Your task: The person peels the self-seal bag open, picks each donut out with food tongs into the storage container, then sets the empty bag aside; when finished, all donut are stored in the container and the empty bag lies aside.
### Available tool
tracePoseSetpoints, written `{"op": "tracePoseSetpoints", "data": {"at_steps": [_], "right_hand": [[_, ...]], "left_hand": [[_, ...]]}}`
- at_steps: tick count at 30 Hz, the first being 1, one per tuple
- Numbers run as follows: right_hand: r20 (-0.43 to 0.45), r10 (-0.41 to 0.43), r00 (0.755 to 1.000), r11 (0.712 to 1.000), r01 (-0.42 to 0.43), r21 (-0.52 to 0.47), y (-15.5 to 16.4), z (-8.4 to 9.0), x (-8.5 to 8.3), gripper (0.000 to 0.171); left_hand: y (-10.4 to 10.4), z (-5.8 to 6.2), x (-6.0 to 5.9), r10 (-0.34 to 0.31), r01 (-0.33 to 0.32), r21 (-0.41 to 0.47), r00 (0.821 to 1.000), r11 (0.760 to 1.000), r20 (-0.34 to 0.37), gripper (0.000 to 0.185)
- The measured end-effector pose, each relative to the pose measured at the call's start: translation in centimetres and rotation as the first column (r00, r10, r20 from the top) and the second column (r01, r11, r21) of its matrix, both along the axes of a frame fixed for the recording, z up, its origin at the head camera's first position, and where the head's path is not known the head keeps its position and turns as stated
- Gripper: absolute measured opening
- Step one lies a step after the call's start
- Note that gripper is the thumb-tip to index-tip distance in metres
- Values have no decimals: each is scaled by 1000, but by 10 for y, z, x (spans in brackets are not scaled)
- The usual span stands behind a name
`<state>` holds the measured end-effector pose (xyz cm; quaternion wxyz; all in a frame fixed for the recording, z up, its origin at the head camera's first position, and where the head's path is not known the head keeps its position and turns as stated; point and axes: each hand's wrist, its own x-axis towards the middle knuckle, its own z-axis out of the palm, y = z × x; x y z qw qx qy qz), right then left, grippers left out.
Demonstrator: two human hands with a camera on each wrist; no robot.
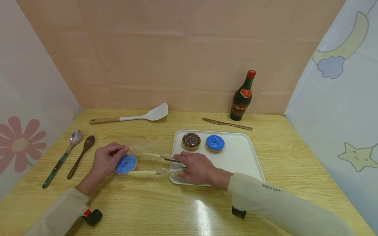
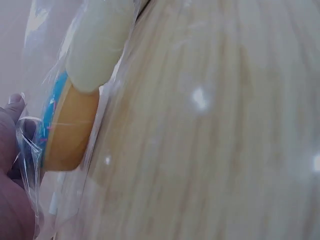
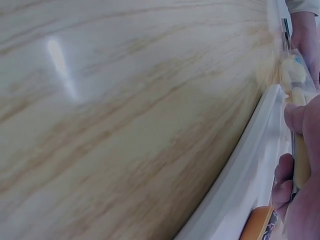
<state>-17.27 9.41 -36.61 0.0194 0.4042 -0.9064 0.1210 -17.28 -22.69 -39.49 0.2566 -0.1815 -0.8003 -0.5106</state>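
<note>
- Head view: the left hand (image 1: 105,162) sits at about 7 o'clock on the wooden table (image 1: 183,209), its fingers curled round a blue-iced doughnut (image 1: 126,164) that lies inside a clear plastic bag (image 1: 147,165).
- The bag stretches from that doughnut toward 3 o'clock, reaching the near left corner of the white tray (image 1: 245,164).
- The right hand (image 1: 196,168) rests over that tray corner, thumb and fingers pinched on a pair of metal tongs (image 1: 172,165); the tongs' cream tips run toward 9 o'clock into the bag and flank the doughnut.
- Left wrist view: the doughnut (image 2: 62,127) stands on edge against the table (image 2: 210,130), wrapped in the bag's film (image 2: 37,65), with one cream tong tip (image 2: 97,42) touching its upper rim and the left hand (image 2: 12,200) just beside it.
- Right wrist view: the right hand's fingers (image 3: 300,165) grip the tongs above the tray rim (image 3: 240,175); the bag and left hand show small at 1 o'clock.
- On the tray, toward 12 o'clock from the right hand, lie a chocolate doughnut (image 1: 191,140) and a second blue doughnut (image 1: 215,143), side by side and close but apart.
- At the table's 12 o'clock edge: a white spatula (image 1: 133,116), a knife (image 1: 227,124) and a dark bottle (image 1: 242,96).
- At 9 o'clock lie a metal spoon (image 1: 63,155) and a wooden spoon (image 1: 81,155), side by side.
</note>
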Motion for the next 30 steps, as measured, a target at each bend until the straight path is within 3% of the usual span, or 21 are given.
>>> {"op": "tracePoseSetpoints", "data": {"at_steps": [4,9,12,17,23,30], "right_hand": [[-29,-38,999,999,37,-27,7,-1,3,48],[-42,-90,995,993,86,-76,23,0,9,49],[-39,-119,992,987,114,-111,34,0,14,49],[-6,-182,983,973,179,-149,55,0,24,47],[0,-246,969,952,242,-186,82,-5,37,50],[-115,-253,961,920,202,-336,116,-12,55,50]], "left_hand": [[-7,-9,-7,-16,16,3,1000,1000,-19,11],[-12,-12,-10,-14,13,-20,999,1000,-48,13],[-10,-4,-6,44,-46,-47,999,998,-29,8],[-4,13,5,80,-79,-93,997,993,5,5],[-22,-7,-9,63,-64,-143,998,988,-13,11],[-28,-6,-13,57,-59,-251,998,966,-16,12]]}}
